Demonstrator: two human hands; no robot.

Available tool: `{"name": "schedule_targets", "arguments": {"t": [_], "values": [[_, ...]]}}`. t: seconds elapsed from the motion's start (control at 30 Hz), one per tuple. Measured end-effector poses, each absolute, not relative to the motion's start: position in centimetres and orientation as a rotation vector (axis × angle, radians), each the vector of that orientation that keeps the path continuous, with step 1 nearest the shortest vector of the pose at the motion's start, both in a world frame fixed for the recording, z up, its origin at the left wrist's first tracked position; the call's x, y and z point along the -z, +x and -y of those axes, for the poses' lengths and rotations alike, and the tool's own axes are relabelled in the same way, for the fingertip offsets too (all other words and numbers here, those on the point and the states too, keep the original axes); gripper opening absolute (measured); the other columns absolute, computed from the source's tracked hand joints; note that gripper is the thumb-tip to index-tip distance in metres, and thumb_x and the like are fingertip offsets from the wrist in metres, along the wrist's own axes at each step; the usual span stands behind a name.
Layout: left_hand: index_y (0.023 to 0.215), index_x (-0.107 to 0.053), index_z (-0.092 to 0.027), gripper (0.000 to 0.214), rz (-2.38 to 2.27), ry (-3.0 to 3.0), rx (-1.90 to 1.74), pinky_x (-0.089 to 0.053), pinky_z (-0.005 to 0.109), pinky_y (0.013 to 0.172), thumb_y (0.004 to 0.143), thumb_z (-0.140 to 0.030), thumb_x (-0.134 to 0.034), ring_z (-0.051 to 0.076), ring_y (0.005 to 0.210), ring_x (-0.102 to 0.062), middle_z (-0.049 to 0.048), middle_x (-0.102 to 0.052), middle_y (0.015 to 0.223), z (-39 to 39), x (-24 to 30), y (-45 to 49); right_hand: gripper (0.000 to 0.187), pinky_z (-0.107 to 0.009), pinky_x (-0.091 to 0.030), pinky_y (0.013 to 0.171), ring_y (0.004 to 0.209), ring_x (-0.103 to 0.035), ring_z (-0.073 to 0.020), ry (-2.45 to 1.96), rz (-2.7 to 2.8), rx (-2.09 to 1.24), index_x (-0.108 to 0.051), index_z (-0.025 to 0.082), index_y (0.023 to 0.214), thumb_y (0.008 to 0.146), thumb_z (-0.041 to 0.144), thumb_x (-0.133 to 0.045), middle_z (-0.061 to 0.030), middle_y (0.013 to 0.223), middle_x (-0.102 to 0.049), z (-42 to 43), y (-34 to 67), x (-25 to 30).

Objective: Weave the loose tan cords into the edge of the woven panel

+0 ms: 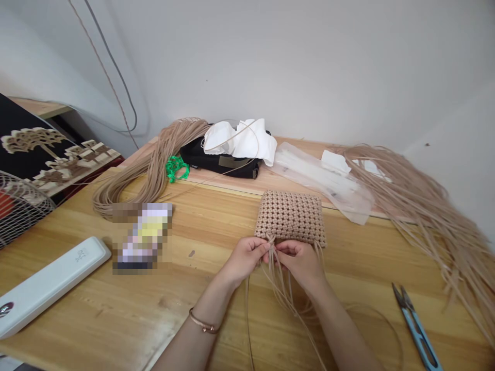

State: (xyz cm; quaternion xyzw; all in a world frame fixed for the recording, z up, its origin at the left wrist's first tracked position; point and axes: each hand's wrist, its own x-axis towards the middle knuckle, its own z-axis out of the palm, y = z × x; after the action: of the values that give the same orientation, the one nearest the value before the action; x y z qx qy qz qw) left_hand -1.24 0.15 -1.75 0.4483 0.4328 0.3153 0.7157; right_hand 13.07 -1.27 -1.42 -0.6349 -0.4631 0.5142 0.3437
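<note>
A tan knotted-cord piece (291, 216), woven in an open lattice, lies on the wooden table in front of me. Loose cords (279, 278) hang from its near edge towards me. At that edge my left hand (250, 253) is closed, thumb and finger pinching cords by a knot. Just to the right, my right hand (301, 260) also pinches cords, its fingers curled close to the left fingertips. The exact strands in each pinch are partly hidden by the fingers. More cord ends trail down between my forearms.
Blue-handled thread snips (415, 327) lie at right, near a spread bundle of tan cords (436, 216). Another cord bundle (154, 159), a black bag (220, 162) with white paper (242, 139) and a plastic sleeve (320, 178) line the back. A blurred phone (145, 237) and white device (54, 286) are left.
</note>
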Motion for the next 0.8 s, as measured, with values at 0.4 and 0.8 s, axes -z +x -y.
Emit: {"name": "schedule_targets", "arguments": {"t": [0.4,0.8], "values": [[0.063,-0.051,-0.012,0.025,-0.868,1.039,-0.655,-0.014,0.020,0.041,0.074,-0.035,-0.052,0.003,0.041,-0.024,-0.0047,-0.041,0.052,-0.19,2.15,-1.72,0.010,-0.021,-0.038,0.044,0.046,-0.049,-0.0098,-1.582,1.199,-1.409,-0.064,0.014,0.065,0.060,0.023,-0.061,-0.0013,0.056,-0.061,1.17,13.42,1.78],[0.056,-0.053,-0.014,0.026,-0.991,1.346,-0.779,-0.032,0.020,0.057,0.077,-0.026,-0.046,0.009,0.056,-0.043,-0.0014,-0.050,0.057,0.12,1.79,-1.16,0.009,-0.021,-0.040,0.045,0.048,-0.051,-0.0102,-1.580,1.102,-1.431,-0.065,0.013,0.062,0.057,0.021,-0.065,-0.0020,0.057,-0.063,1.60,13.22,1.55]]}}
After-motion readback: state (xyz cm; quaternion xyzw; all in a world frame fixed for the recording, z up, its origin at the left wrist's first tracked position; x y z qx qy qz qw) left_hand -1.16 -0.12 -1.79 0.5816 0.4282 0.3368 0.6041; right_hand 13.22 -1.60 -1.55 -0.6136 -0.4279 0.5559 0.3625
